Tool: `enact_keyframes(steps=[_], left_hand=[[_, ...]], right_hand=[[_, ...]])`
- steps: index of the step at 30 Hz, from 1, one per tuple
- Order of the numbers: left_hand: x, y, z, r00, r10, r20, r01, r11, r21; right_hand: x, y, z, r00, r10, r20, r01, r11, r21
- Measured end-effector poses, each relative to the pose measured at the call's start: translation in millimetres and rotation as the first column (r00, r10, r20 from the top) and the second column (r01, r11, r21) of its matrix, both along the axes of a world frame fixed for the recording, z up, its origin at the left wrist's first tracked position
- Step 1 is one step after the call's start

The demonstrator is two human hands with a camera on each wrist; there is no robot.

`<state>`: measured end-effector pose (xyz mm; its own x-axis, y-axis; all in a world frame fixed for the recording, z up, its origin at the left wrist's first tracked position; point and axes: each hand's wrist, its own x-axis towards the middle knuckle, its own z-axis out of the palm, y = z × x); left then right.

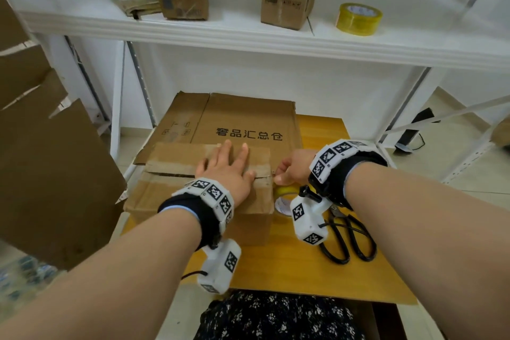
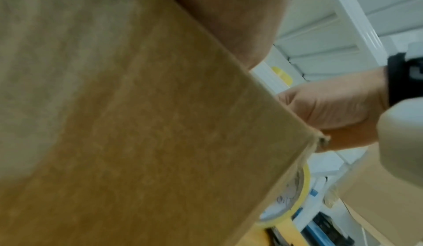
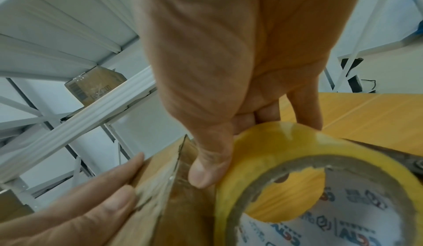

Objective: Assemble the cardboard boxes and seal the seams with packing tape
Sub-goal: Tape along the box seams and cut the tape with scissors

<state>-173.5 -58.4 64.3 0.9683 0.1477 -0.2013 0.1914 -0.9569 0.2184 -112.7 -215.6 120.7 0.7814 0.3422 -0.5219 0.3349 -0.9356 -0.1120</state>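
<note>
A brown cardboard box (image 1: pixel 198 196) stands on the wooden table (image 1: pixel 303 265) with its top flaps folded down. My left hand (image 1: pixel 230 168) lies flat and open on the top, across the centre seam. At the box's right end my right hand (image 1: pixel 288 171) grips a yellow tape roll (image 1: pixel 284 194). In the right wrist view the roll (image 3: pixel 274 161) sits against the box's end wall, and the thumb (image 3: pixel 206 170) presses on that wall near the seam. The left wrist view shows the box's side (image 2: pixel 137 123), the right hand (image 2: pixel 332 105) and the roll (image 2: pixel 299 192).
Black scissors (image 1: pixel 349 237) lie on the table right of the box. A flattened printed carton (image 1: pixel 242 121) lies behind it. The white shelf (image 1: pixel 248 36) above holds two small boxes (image 1: pixel 288 3), folded cardboard and a second tape roll (image 1: pixel 358 19). Large cardboard sheets (image 1: pixel 47 174) lean at the left.
</note>
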Motion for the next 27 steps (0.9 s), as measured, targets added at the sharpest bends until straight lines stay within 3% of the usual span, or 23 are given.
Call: enact_keyframes(steps=[3, 6, 8, 10, 17, 21, 27], left_hand=[[-13, 32, 3, 0.982, 0.188, 0.004, -0.188, 0.982, -0.023], [-30, 76, 3, 0.899, 0.438, -0.02, -0.438, 0.899, -0.002], [-35, 99, 4, 0.817, 0.573, -0.068, -0.576, 0.8, -0.171], [-34, 112, 3, 0.807, 0.583, -0.095, -0.584, 0.762, -0.28], [-39, 141, -8, 0.876, 0.481, 0.012, -0.466, 0.854, -0.232], [-42, 146, -13, 0.819, 0.57, 0.068, -0.524, 0.791, -0.316], [-45, 139, -11, 0.745, 0.667, 0.013, -0.594, 0.673, -0.442]], right_hand=[[-3, 2, 1, 1.0, 0.002, 0.013, -0.001, 1.0, -0.022], [-1, 0, -1, 1.0, -0.025, 0.005, 0.024, 0.999, 0.028], [1, 2, -1, 1.0, -0.004, 0.015, 0.003, 1.0, 0.005], [0, 6, 0, 1.0, -0.012, 0.017, 0.011, 0.999, 0.03], [-8, 9, 1, 1.0, -0.015, -0.012, 0.016, 0.997, 0.08], [-11, 12, 5, 1.0, 0.004, 0.026, -0.006, 0.998, 0.067], [-11, 5, 22, 0.993, 0.052, 0.107, -0.054, 0.998, 0.017]])
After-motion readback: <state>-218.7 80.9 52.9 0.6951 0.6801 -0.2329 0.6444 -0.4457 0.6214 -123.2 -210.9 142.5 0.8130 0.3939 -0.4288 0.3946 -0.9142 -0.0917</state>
